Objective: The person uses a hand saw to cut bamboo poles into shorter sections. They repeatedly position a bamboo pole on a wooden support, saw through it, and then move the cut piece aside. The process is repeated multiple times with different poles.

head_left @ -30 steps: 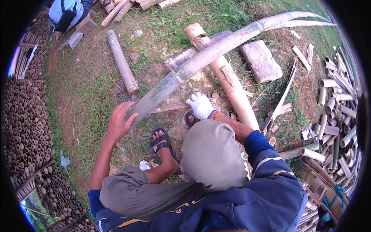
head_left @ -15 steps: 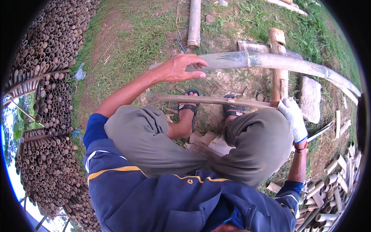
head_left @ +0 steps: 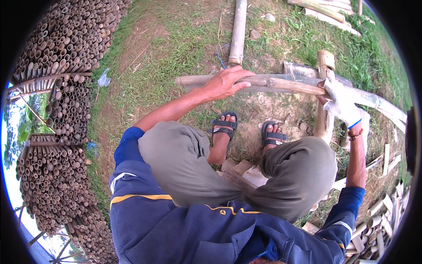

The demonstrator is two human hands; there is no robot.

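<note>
Your left hand (head_left: 227, 82) curls round a bamboo stick (head_left: 293, 85); to its right, your gloved right hand (head_left: 342, 102) clasps that stick's end.

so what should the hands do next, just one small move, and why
Probably line up the short brown bamboo pole along the long pale pole: the gloved right hand grips its right end, the bare left hand lies over it farther left, and it overlaps the long pole in this view. Whether the poles touch, I can't tell.
</note>
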